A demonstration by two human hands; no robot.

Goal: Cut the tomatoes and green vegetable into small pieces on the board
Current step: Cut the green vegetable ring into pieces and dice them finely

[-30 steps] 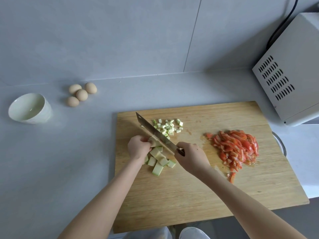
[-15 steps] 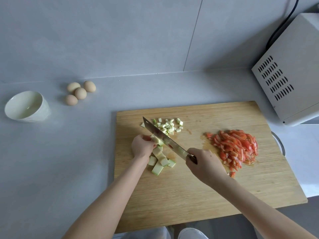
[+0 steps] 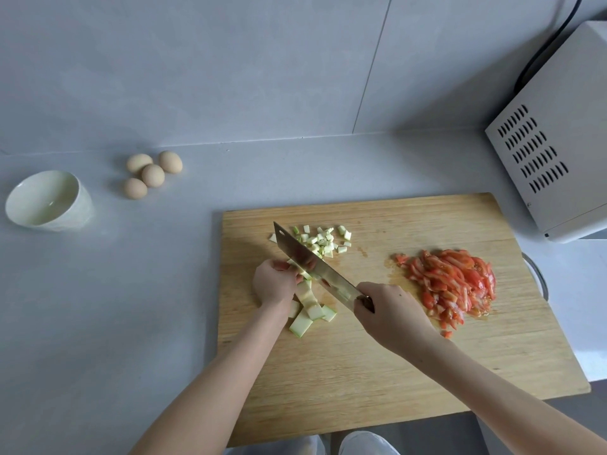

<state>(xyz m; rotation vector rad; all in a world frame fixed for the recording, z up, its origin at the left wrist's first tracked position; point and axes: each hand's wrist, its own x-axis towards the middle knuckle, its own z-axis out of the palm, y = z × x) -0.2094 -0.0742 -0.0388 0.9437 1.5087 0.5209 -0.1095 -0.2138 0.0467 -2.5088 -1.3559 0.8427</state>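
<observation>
Fingers (image 3: pixel 283 266) of my left hand (image 3: pixel 274 285) are curled down with the tips tucked, pinning the far end of the green vegetable strips (image 3: pixel 307 298) to the board (image 3: pixel 394 372). Left forearm enters from the near edge; back of the hand faces up.

Right hand (image 3: pixel 391 313) is wrapped fully round the handle of the knife (image 3: pixel 313 267), and the handle is almost all hidden in the fist. Right forearm comes in from the board's near right corner. Blade runs diagonally from my right hand toward the far left corner of the board, edge down across the strips, its flat just beside the left fingertips. Whether the edge meets the wood: cannot tell.

Strips lie left of the board's centre, with pale flesh and green skin at the edges. They overlap, and several stick out toward the near edge below my left hand. Diced green pieces (image 3: pixel 323 241) sit in a loose scatter just beyond the blade, near the far edge. Cut tomatoes (image 3: pixel 450 284) are heaped toward the right edge, well apart from the green, with a wet patch round them.

Board sits on the grey bench (image 3: pixel 115 307). Four eggs (image 3: pixel 152 174) are grouped near the back wall, left of the board. White bowl (image 3: pixel 49 200) stands near the bench's left edge. White vented appliance (image 3: pixel 558 152) stands just beyond the board's far right corner, with a black cable (image 3: pixel 551 44) rising behind it.
</observation>
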